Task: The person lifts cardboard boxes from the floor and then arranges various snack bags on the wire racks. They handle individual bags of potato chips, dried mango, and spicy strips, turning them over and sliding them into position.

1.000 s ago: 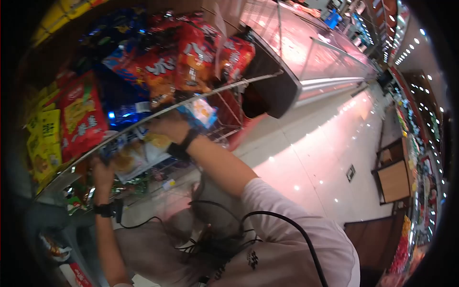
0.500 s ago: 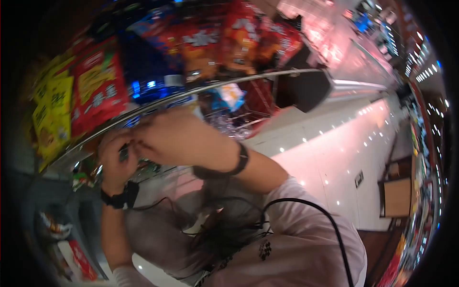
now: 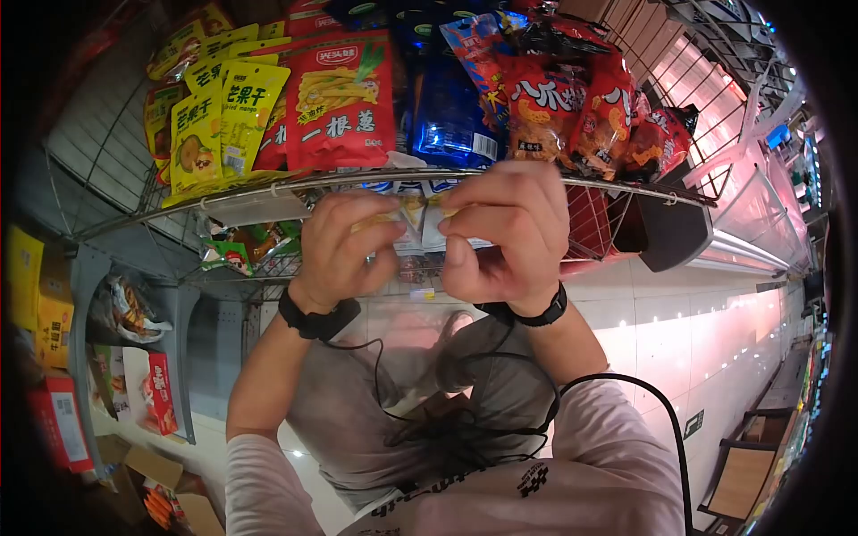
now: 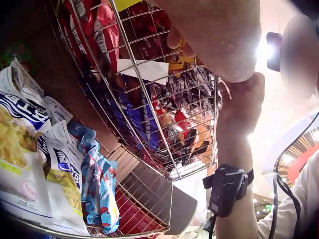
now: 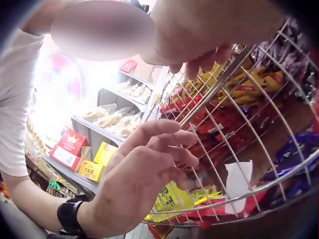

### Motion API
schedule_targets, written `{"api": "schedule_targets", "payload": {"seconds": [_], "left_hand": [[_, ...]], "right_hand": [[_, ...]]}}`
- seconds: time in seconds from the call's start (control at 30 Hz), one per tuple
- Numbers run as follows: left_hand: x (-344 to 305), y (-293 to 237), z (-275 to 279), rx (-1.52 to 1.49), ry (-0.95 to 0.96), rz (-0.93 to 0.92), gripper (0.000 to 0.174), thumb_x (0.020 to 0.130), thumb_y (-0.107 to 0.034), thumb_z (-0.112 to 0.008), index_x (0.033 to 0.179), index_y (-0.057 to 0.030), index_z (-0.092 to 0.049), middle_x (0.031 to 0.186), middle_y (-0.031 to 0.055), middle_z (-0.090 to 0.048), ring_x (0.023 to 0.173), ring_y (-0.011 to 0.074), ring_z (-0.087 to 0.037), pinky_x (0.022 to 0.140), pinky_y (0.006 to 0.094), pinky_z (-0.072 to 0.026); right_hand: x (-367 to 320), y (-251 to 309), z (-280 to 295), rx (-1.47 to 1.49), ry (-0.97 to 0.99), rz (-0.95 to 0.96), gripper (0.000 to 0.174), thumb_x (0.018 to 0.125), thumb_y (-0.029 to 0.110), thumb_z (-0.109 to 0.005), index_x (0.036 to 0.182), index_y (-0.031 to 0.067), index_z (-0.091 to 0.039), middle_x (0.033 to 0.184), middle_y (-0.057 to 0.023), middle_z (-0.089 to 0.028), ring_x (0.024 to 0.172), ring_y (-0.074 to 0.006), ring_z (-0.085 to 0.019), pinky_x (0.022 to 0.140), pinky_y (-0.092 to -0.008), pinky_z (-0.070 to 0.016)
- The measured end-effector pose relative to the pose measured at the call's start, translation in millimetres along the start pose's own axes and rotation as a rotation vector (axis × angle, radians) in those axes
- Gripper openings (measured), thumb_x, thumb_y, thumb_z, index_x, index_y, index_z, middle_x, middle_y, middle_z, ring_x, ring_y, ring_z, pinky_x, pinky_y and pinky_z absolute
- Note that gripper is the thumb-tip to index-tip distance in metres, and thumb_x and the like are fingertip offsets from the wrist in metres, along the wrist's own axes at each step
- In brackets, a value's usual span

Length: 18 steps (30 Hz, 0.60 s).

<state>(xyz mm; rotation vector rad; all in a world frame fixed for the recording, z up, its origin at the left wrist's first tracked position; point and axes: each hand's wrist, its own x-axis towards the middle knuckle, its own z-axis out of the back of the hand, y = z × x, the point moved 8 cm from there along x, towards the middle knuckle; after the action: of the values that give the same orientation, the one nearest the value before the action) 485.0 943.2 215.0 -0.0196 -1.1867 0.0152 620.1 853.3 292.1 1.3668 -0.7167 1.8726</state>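
Both bare hands are raised at the front rim of a wire basket shelf [image 3: 617,183]. My left hand [image 3: 349,250] has loosely bent fingers; in the right wrist view this left hand [image 5: 139,181] is beside the wires with nothing showing in its grasp. Facing it, my right hand [image 3: 509,237] is bent into a C, with a gap between thumb and forefinger. White snack bags [image 3: 411,234] on the lower tier show between the hands. From the left wrist, similar white bags with blue print [image 4: 65,186] stand upright. A white paper tag [image 5: 238,184] is behind the wires.
Yellow dried mango packs [image 3: 241,112], a red snack bag [image 3: 340,107], blue bags [image 3: 451,125] and red-orange bags [image 3: 541,107] fill the upper basket. Grey shelving [image 3: 179,357] stands at left. A black cable [image 3: 666,420] loops beside my right arm.
My right hand left the white bags, met my left hand near the rim's left part, then moved apart from it. The head view has turned left, and both hands now face each other mid-rim.
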Motion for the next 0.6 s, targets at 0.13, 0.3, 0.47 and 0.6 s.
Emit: {"api": "schedule_targets", "payload": {"seconds": [0.13, 0.3, 0.47, 0.6], "left_hand": [[-2, 0, -3, -0.003, -0.005, 0.004, 0.042, 0.063, 0.003, -0.069, 0.103, -0.0105, -0.064, 0.111, 0.0091, -0.066, 0.094, 0.0292, -0.067, 0.078, 0.0397, -0.0546], [-2, 4, -12, -0.008, 0.058, 0.089, 0.043, 0.067, 0.004, -0.070, 0.108, -0.0096, -0.066, 0.115, 0.0109, -0.065, 0.098, 0.0312, -0.066, 0.082, 0.0396, -0.0545], [-11, 4, -19, 0.045, 0.070, 0.159, 0.043, 0.075, 0.000, -0.073, 0.116, -0.0063, -0.063, 0.124, 0.0162, -0.060, 0.106, 0.0327, -0.062, 0.087, 0.0417, -0.0525], [-15, 6, -27, 0.110, 0.156, 0.157, 0.046, 0.082, -0.010, -0.077, 0.125, -0.0038, -0.058, 0.130, 0.0197, -0.056, 0.113, 0.0362, -0.058, 0.094, 0.0465, -0.0492]], "right_hand": [[-2, -8, -9, -0.124, 0.001, 0.021, 0.015, 0.071, 0.017, -0.074, 0.082, 0.0145, -0.063, 0.090, 0.0010, -0.069, 0.076, -0.0176, -0.061, 0.066, -0.0324, -0.0432], [-2, -10, -14, -0.128, 0.024, 0.000, 0.016, 0.070, 0.018, -0.074, 0.081, 0.0148, -0.062, 0.089, 0.0023, -0.067, 0.072, -0.0168, -0.059, 0.060, -0.0328, -0.0392], [-3, -12, -13, -0.111, 0.027, -0.007, 0.016, 0.069, 0.017, -0.074, 0.081, 0.0146, -0.062, 0.089, 0.0021, -0.067, 0.071, -0.0172, -0.059, 0.060, -0.0331, -0.0383], [-5, -12, -12, -0.070, 0.019, -0.023, 0.017, 0.068, 0.017, -0.074, 0.080, 0.0144, -0.062, 0.088, 0.0016, -0.066, 0.070, -0.0184, -0.059, 0.060, -0.0335, -0.0392]]}}
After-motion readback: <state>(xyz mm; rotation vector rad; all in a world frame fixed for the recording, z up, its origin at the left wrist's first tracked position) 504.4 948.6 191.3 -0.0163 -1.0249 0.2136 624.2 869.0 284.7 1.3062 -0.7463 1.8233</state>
